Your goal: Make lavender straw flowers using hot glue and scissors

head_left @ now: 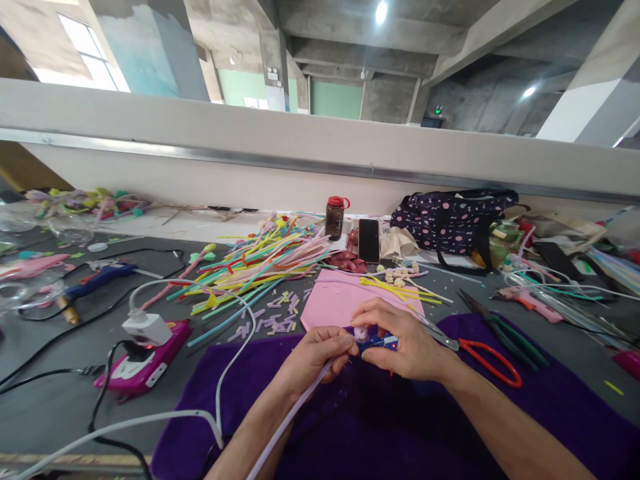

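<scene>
In front of me, my left hand (325, 352) is closed in a pinch on a pale lilac chenille stem (295, 415), whose long end trails down toward the lower edge. Beside the left fingertips is a small curled lilac piece (360, 333), made of similar fuzzy material. My right hand (407, 341) curls around a small blue tool (383, 342) with a white label and a red light. Its fingers partly hide the tool, so its full shape cannot be made out. Both hands nearly touch, above a dark purple cloth (240, 377).
A pink sheet (325, 303) lies beyond my hands, with red-handled scissors (490, 360) and green-handled pliers (515, 337) to the right. Colourful chenille stems (265, 267) heap up behind cut lilac bits (275, 320). Leftward are a magenta power strip (160, 367), cables and a blue glue gun (103, 279).
</scene>
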